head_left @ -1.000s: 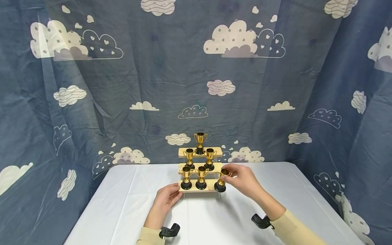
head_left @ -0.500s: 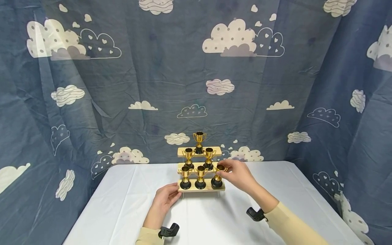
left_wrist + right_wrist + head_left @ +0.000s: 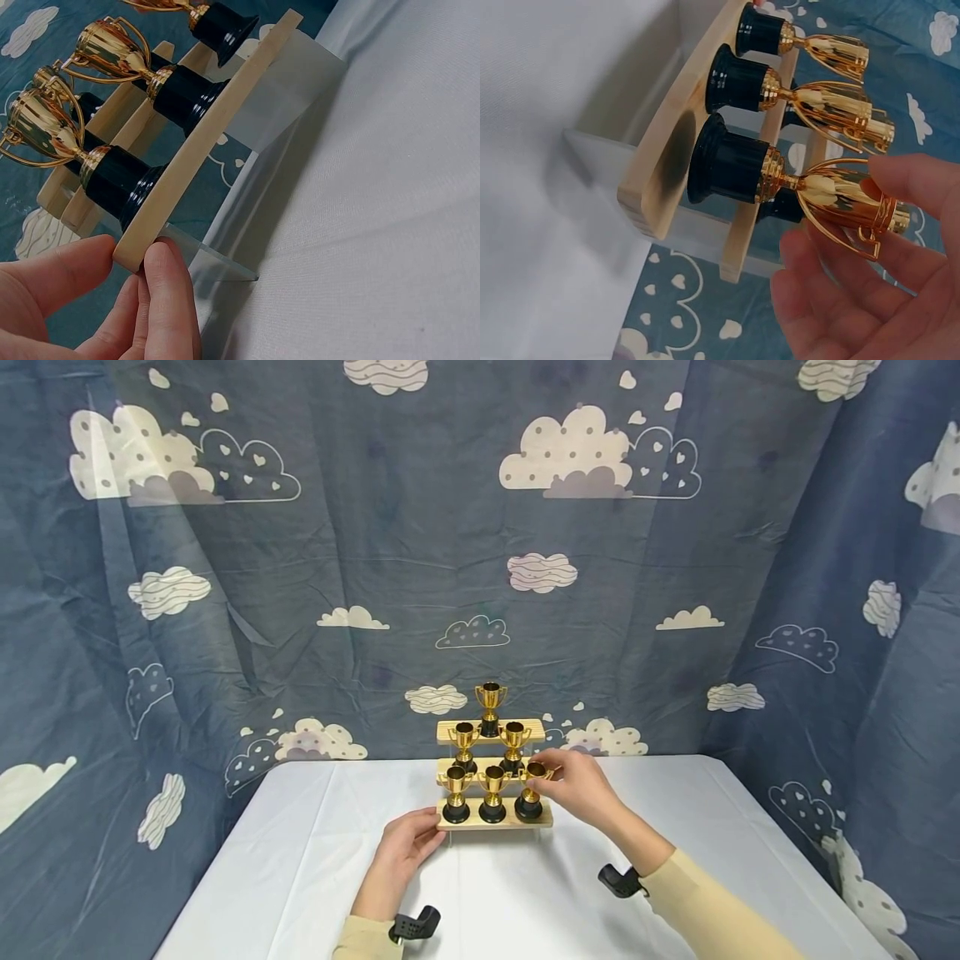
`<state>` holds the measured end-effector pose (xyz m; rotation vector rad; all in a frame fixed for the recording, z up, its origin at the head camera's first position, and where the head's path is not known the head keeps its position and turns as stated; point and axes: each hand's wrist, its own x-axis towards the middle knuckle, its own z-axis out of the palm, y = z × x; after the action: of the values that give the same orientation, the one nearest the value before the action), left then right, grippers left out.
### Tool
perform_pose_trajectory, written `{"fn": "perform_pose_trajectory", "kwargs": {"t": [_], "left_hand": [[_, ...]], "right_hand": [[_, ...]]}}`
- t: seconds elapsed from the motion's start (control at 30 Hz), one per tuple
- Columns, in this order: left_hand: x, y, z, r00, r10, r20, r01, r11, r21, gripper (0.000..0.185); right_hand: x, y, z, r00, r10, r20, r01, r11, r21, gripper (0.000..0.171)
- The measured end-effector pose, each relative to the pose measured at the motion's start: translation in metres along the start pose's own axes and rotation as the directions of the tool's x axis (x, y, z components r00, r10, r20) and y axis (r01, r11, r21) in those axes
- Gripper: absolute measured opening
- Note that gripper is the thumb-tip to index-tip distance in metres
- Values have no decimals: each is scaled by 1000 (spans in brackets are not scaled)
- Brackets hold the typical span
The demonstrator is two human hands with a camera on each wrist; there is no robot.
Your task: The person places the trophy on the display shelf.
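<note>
A three-step wooden display stand (image 3: 472, 824) with clear side panels (image 3: 281, 97) holds several small gold trophy cups on black bases. My left hand (image 3: 405, 843) pinches the left end of its lowest plank (image 3: 202, 142) between thumb and fingers. At the right end of that plank, my right hand (image 3: 581, 787) grips the upper part of a trophy (image 3: 735, 161) by its gold cup. This trophy is upright over the plank; whether its base fully rests there I cannot tell. Beside it stand a middle trophy (image 3: 492, 797) and a left trophy (image 3: 455, 797).
Two trophies, a left one (image 3: 464, 745) and a right one (image 3: 514, 745), stand on the middle step. A single trophy (image 3: 491, 706) tops the stand. White cloth covers the table (image 3: 315, 852); a blue cloud-patterned curtain (image 3: 420, 552) hangs behind and at both sides.
My right hand has moved left with the trophy, from the plank's right edge to a spot over the plank near the middle trophy. The left hand keeps its hold on the stand.
</note>
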<state>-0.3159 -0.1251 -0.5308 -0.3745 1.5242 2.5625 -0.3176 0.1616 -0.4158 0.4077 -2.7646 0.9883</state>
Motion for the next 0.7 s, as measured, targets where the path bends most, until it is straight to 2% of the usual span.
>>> {"fn": "perform_pose_trajectory", "kwargs": {"t": [0.3, 0.7], "left_hand": [[-2, 1, -1, 1000, 6, 24, -6, 1000, 2, 49], [1, 0, -2, 1000, -4, 16, 4, 1000, 7, 49]], "right_hand": [[4, 5, 7, 1000, 25, 12, -25, 1000, -5, 36], [5, 7, 13, 1000, 24, 17, -24, 999, 26, 35]]}}
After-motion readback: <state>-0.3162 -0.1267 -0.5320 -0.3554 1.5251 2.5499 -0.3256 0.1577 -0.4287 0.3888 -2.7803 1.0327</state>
